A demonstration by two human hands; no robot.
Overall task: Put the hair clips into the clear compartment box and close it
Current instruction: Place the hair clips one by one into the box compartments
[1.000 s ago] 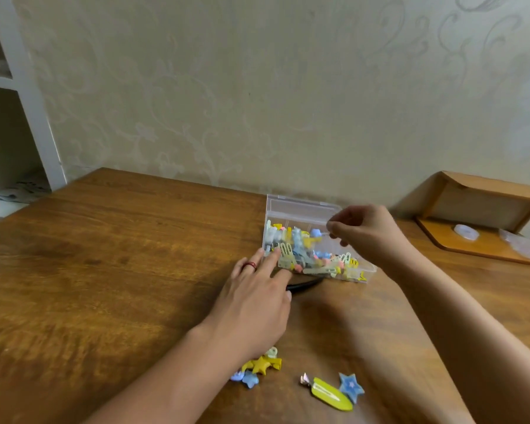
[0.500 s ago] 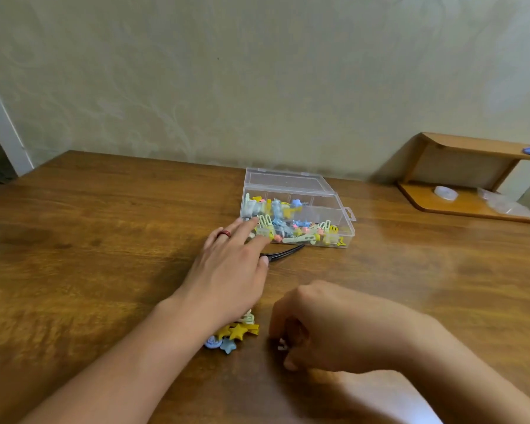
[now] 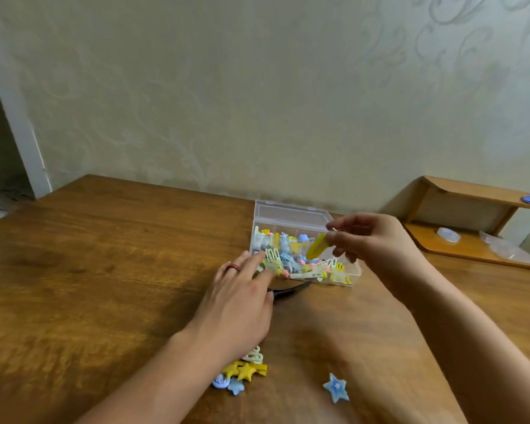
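The clear compartment box point(image 3: 291, 214) stands open at the table's far middle, holding several pastel hair clips. My right hand point(image 3: 371, 240) hovers over its right half and pinches a yellow oval clip point(image 3: 316, 246) that hangs above the compartments. My left hand point(image 3: 242, 301) lies flat on the table, its straight fingertips touching the box's front left corner. Near my left wrist lie a small pile of yellow star clips point(image 3: 245, 371) with a pale clip and blue ones. A blue star clip point(image 3: 336, 390) lies alone to the right of them.
A thin black band point(image 3: 291, 291) lies on the wooden table point(image 3: 104, 270) just in front of the box. A low wooden shelf point(image 3: 471, 228) with clear plastic items stands at the right. White shelving is at the far left, against the wall.
My right hand has come up from the near table with the yellow oval clip and now holds it over the box. My left hand has stayed at the box's corner.
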